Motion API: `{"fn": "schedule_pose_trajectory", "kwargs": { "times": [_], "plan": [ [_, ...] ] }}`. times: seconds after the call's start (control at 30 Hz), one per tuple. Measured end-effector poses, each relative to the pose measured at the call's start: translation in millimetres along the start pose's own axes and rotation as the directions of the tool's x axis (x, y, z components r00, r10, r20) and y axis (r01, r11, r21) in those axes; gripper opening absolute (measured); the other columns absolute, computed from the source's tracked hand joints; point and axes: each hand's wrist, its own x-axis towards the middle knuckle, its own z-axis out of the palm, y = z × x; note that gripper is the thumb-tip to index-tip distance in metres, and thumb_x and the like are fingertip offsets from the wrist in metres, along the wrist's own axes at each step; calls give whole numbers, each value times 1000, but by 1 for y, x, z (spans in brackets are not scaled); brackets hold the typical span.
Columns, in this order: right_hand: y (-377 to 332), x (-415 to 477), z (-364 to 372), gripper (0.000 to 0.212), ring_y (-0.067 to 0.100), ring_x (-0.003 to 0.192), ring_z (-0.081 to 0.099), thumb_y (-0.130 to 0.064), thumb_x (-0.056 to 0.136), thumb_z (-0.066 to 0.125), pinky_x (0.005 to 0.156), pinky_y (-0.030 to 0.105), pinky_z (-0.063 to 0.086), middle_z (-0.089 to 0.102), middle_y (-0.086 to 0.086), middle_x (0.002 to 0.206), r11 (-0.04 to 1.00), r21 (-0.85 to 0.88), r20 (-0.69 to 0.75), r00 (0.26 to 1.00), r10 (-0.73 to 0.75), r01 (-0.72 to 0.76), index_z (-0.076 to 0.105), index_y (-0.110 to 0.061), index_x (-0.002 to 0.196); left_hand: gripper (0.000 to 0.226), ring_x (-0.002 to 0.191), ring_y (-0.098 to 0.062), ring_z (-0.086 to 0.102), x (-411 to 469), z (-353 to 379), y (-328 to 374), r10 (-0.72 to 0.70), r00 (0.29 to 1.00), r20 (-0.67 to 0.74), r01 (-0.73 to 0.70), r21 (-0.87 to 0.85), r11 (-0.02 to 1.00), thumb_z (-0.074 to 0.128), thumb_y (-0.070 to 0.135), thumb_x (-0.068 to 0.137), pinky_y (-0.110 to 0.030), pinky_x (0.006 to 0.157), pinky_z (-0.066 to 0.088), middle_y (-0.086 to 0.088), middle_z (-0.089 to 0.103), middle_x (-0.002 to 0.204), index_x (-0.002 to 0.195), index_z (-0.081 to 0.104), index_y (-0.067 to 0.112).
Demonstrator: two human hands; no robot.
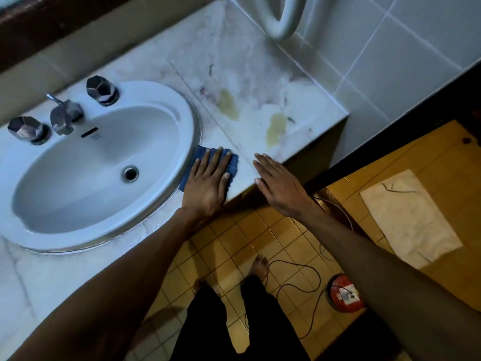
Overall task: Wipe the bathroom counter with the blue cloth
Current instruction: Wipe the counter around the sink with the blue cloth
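Here the left hand (208, 178) presses flat on the blue cloth (233, 165) (beside the sink (166, 100)), right hand (279, 183) open, empty.

The marble counter (260, 74) bears a sink (145, 204), yellowish stains (276, 127) and a blue cloth (233, 165).

The left hand (208, 178) hides most of the blue cloth (234, 166).

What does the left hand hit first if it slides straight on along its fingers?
Likely nothing solid soon: the left hand, flat on the blue cloth, points up-right across bare counter. The yellowish stain comes first, then the tiled wall, though depth is unclear.
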Motion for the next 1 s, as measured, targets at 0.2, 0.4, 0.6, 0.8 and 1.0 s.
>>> {"fn": "schedule_pose_trajectory", "kwargs": {
  "times": [0.2,0.4,0.6,0.8,1.0],
  "plan": [
    [41,21,-25,44,26,139,44,-29,105,40,120,35,29,49,13,149,996,49,-282,955,90,-79,55,-3,137,59,156,-24,-4,81,9,38,-240,970,-41,237,-66,969,15,41,107,-46,127,0,-2,3,170,162,6,20],
    [92,73,-49,55,27,151,21,-33,106,36,123,39,14,22,14,163,897,188,-280,853,440,-401,32,-4,153,53,156,-24,5,57,8,14,-52,997,-64,45,-106,993,24,34,108,-42,126,5,0,15,168,160,21,24],
    [127,113,-56,58,25,154,9,-36,108,24,125,39,8,10,12,167,873,27,-193,855,482,-486,17,-7,157,52,150,-39,21,169,-3,9,-371,912,-176,305,-315,899,31,15,104,-45,124,12,-19,30,161,155,29,1],
    [125,114,-48,53,21,152,21,-36,107,31,123,38,15,25,5,164,867,31,-350,807,476,-498,29,-16,155,57,152,-41,16,253,-15,-11,-440,882,-170,411,-183,893,25,26,105,-50,123,9,-16,24,164,158,23,8],
    [124,114,-50,52,19,151,22,-37,106,31,122,41,21,27,3,163,863,34,-356,800,482,-505,30,-17,154,59,157,-25,0,200,-12,-4,197,979,53,-199,32,979,25,45,106,-45,126,2,3,7,170,161,10,30]
  ]
}}
